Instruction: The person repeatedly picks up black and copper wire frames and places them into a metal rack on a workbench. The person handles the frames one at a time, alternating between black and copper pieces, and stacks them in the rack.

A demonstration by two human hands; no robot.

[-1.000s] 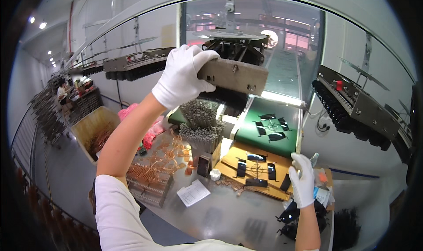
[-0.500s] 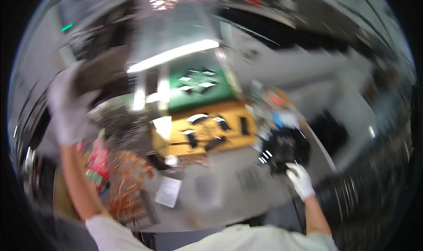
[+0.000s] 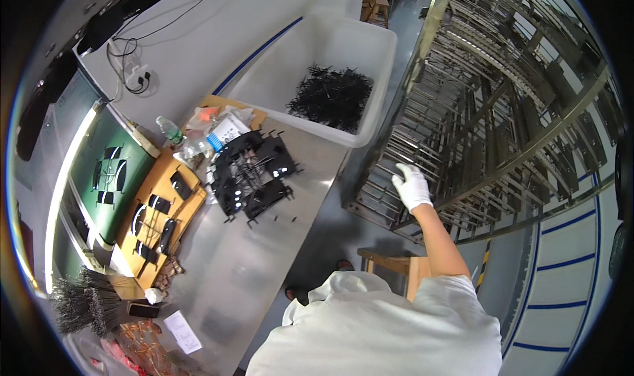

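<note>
My right hand [image 3: 413,188], in a white glove, reaches out over the edge of a tall metal rack [image 3: 429,132]. Its fingers are slightly bent and apart, with nothing visible in them. Whether a fingertip touches the rack, I cannot tell. My left hand is out of the picture. On the grey metal table [image 3: 244,270] to the left lies a pile of black plastic parts with thin prongs [image 3: 254,171]. More black parts sit on a wooden board [image 3: 188,211] and on the green belt [image 3: 135,141] beyond it.
A large white bin [image 3: 264,79] holding a heap of black pieces stands past the table's far end. A wooden stool [image 3: 383,262] is close in front of me. A bundle of thin metal rods [image 3: 82,303], a phone [image 3: 143,309] and a paper slip [image 3: 183,332] lie at lower left.
My view has swung right, from the table toward the rack. My right hand has left the black pile for the rack. My raised left hand has gone out of view.
</note>
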